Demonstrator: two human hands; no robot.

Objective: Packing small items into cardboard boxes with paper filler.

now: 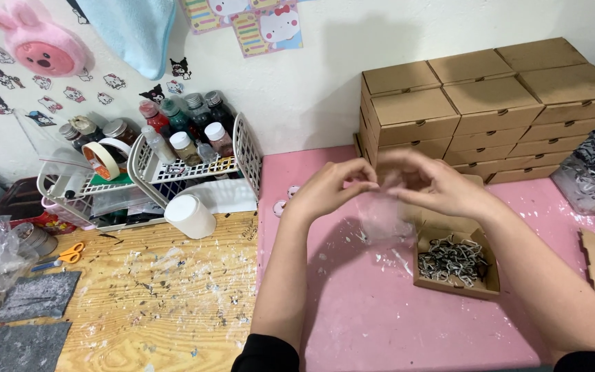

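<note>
- I see the left hand [328,187] and right hand [432,184] together, both pinching a clear bag [385,217].
- Bag hangs above the pink mat [352,303], near its back edge.
- Open box [457,260] of shreds sits just right.

Clear glossy plastic bag [383,217]; matt cardboard box [457,284]

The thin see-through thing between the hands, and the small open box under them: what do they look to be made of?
The see-through bag, pinched between the left hand and the right hand, looks like thin clear plastic film: the pink mat shows through it, with pale glints. The small open box looks like plain brown cardboard, matte, with folded flaps; the black-and-white filling seems to be shredded paper, though that is less sure.
</note>
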